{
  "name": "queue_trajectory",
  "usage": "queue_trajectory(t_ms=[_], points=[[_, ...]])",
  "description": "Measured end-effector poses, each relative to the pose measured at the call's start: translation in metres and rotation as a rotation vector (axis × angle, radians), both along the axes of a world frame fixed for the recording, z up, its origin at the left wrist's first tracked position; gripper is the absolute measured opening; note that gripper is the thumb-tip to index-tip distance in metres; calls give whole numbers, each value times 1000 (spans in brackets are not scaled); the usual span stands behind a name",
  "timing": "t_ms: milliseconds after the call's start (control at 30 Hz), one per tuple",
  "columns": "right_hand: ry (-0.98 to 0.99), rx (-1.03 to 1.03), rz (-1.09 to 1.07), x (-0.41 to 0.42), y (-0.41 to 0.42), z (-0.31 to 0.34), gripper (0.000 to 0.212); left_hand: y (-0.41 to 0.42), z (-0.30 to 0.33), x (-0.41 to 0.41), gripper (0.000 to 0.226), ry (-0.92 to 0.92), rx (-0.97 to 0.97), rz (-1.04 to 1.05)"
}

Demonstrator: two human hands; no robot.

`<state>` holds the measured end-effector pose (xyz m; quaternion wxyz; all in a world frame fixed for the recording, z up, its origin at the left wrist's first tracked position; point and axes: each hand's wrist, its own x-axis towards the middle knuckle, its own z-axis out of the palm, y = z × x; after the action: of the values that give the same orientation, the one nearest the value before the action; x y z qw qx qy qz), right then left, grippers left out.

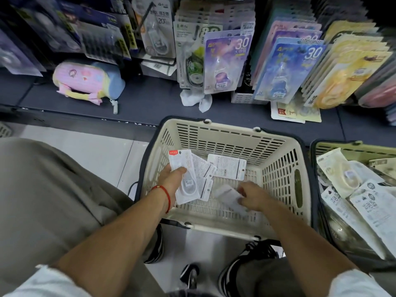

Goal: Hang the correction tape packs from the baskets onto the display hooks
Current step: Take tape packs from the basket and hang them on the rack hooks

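Inside the cream basket point(278, 166), the left hand point(171, 179) has its grip around a fanned bunch of correction tape packs point(188, 179). The right hand point(252, 196) pinches a blurred pack point(229, 197) near the basket floor. One pack point(227, 166) lies loose by the far wall.

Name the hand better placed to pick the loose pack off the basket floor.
Right. The right hand is already on the blurred loose pack in the basket, while the left hand is full, gripping a stack of packs.
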<state>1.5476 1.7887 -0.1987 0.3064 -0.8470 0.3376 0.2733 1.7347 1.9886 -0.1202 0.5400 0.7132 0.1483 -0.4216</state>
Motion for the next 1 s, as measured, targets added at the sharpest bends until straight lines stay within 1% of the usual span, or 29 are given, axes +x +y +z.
queue_trajectory(t_ms=[100, 133, 200, 267, 367, 467, 533, 567, 600, 633, 667, 700, 733, 767, 800, 867, 933, 1000], points=[[-254, 98, -240, 25, -2, 31, 20, -4, -2, -6, 23, -43, -9, -40], [-338, 171, -315, 37, 2, 43, 22, -7, -2, -9, 24, -57, -30, -48], [-482, 383, -443, 60, 18, 64, 27, -12, 1, -14, 28, -58, -110, -64], [-571, 563, -507, 77, 37, 75, 31, -14, 4, -15, 29, -26, -184, -94], [-627, 767, -572, 89, 50, 80, 25, -7, 5, -6, 28, 40, -208, -134], [-604, 910, -587, 89, 41, 71, 26, 1, -4, 0, 40, 61, -217, -129], [-567, 1042, -595, 88, 33, 63, 29, 2, -11, 2, 49, 38, -195, -117], [-540, 1075, -597, 89, 30, 57, 29, 3, -13, 3, 50, 23, -175, -100], [-517, 1038, -599, 89, 28, 50, 27, 3, -16, 5, 50, 7, -150, -84], [-502, 909, -617, 90, 26, 40, 23, 4, -18, 7, 49, -9, -122, -75], [-474, 681, -655, 90, 22, 28, 20, 4, -20, 8, 47, -21, -95, -68], [-424, 402, -706, 88, 15, 13, 19, 4, -21, 9, 45, -26, -80, -62], [-357, 152, -756, 83, 7, -2, 24, 4, -23, 10, 43, -28, -79, -60], [-292, -2, -799, 77, 0, -14, 33, 4, -25, 10, 42, -36, -84, -64], [-241, -45, -834, 71, -7, -24, 42, 5, -26, 9, 42, -53, -84, -68], [-225, 63, -880, 64, -16, -37, 50, 5, -27, 9, 46, -122, -50, -89], [-288, 150, -932, 64, -18, -42, 45, 6, -27, 9, 56, -219, 23, -138], [-337, 140, -929, 66, -17, -42, 36, 7, -28, 9, 59, -278, 50, -161]])
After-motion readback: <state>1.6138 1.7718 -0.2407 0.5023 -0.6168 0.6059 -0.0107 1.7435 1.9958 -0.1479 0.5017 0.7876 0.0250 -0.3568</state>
